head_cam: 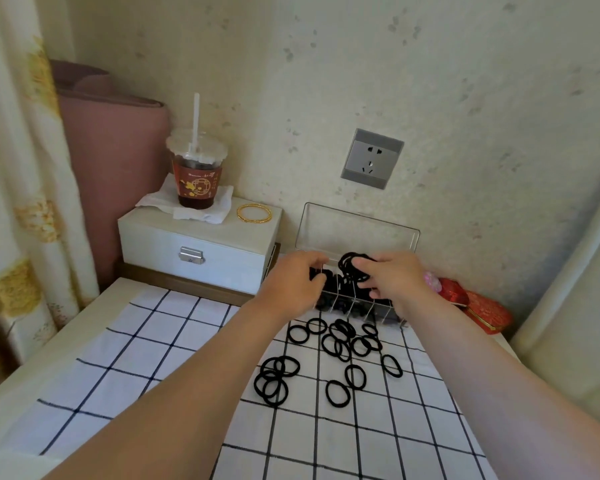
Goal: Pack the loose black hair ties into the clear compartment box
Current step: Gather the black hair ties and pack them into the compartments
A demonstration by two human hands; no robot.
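The clear compartment box [374, 311] stands at the far end of the table against the wall, its lid [357, 228] raised. Dark hair ties fill several of its compartments. My right hand [395, 278] hovers over the box, fingers closed on a bunch of black hair ties [352, 266]. My left hand [291, 280] rests at the box's left end, fingers curled on its edge and partly hiding it. Several loose black hair ties [340, 344] lie scattered on the checked cloth in front of the box, with a small cluster [272, 379] nearer to me on the left.
A white drawer box [198, 244] stands to the left, bearing an iced drink cup [196, 178] on a tissue and a gold bangle [254, 213]. Red pouches [478, 308] lie right of the box. A wall socket [371, 159] sits above. The checked cloth [174, 341] covers the table.
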